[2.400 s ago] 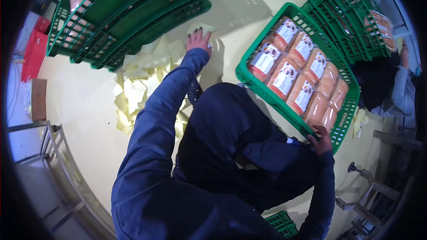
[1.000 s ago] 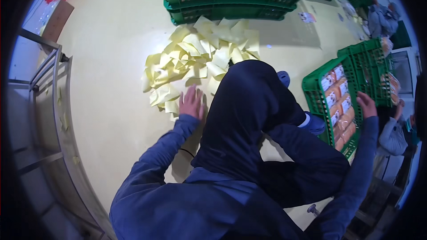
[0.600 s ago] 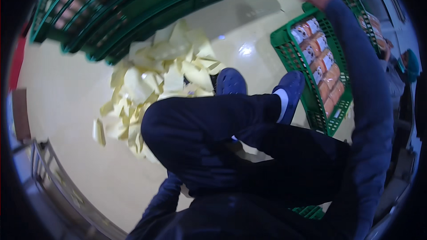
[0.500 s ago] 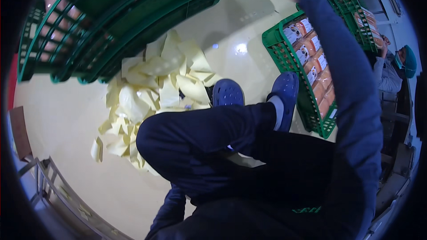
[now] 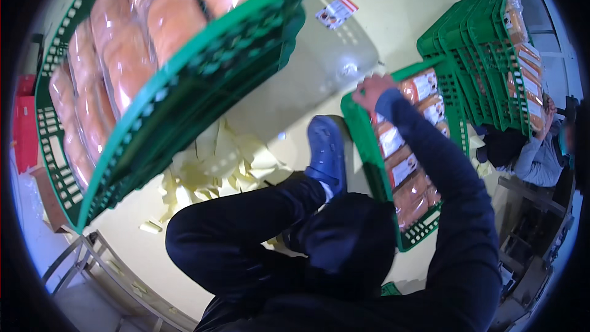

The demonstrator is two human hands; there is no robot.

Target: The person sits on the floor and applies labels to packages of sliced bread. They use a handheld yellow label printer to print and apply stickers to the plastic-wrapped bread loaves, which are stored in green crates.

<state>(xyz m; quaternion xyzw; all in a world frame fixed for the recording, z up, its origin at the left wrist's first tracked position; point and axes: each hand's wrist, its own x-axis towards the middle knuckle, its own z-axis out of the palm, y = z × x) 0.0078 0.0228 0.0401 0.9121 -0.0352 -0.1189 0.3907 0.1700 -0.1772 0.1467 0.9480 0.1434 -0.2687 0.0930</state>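
clearly, right hand (image 5: pixel 372 91) nearer: fingers curled at far-left corner of green latticed plastic crate (image 5: pixel 370 163), whether gripping cannot tell. crate lies right of blue perforated clog (image 5: pixel 326 147), long axis running nearward, slightly rightward from hand, plastic-wrapped tan bread rolls (image 5: pixel 410 201) inside. left hand unseen.

One head-worn fisheye looks steeply down: bent legs (image 5: pixel 236 224) close at lower centre, green crate (image 5: pixel 166 89) looming upper left, floor (image 5: pixel 384 0) beyond.

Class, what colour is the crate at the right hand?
The crate is green, seen best in the head view.
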